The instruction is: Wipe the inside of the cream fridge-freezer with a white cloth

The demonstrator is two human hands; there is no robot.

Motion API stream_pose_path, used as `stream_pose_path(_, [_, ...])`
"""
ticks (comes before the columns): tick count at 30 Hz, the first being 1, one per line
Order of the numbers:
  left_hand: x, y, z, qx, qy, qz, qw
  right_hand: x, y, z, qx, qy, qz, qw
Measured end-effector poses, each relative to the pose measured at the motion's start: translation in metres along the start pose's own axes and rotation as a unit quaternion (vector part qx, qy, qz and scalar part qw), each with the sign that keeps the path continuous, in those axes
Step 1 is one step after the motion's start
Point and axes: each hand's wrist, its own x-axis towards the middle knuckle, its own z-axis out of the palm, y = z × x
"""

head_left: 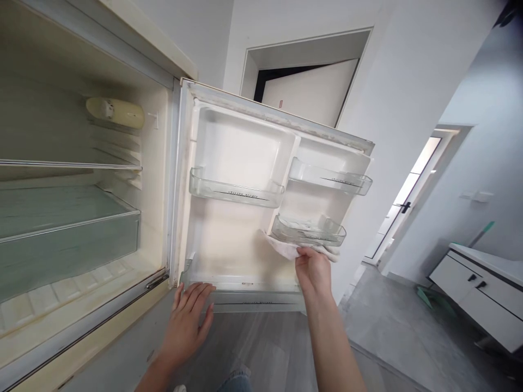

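Note:
The refrigerator door (229,234) stands swung out, its inner side facing me. My right hand (314,272) pinches a white cloth (286,249) against the underside of the lower right door bin (310,233). Part of the cloth hangs out to the right of my fingers. At the lower left corner of the door, my left hand (190,316) rests on the bottom door bin (253,301), fingers stretched out and holding nothing. Higher up are the left door bin (237,190) and the upper right door bin (330,178), both clear plastic.
Left of the door is the refrigerator interior, with a glass shelf (69,164), a clear drawer (73,245) and a yellowed lamp cover (116,112). Behind the door is a doorway. A white cabinet (482,294) and a green broom (425,296) stand at the right.

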Motion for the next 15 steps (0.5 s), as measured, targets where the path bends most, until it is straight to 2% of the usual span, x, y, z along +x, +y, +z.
stream_pose_path(4, [-0.001,0.0,0.001,-0.008,0.0,-0.009,1.0,0.029,0.01,-0.024,-0.016,0.031,-0.028,0.999])
stream_pose_path(7, [-0.001,0.001,0.002,-0.009,-0.004,-0.016,1.0,0.037,0.017,-0.026,0.008,0.049,-0.023,0.999])
stream_pose_path(12, [0.001,0.004,0.001,-0.007,-0.012,-0.021,1.0,0.025,0.023,-0.006,0.028,-0.019,-0.008,0.999])
stream_pose_path(15, [0.002,0.003,0.002,-0.007,-0.008,-0.015,1.0,0.009,0.023,0.015,0.072,-0.015,0.042,0.996])
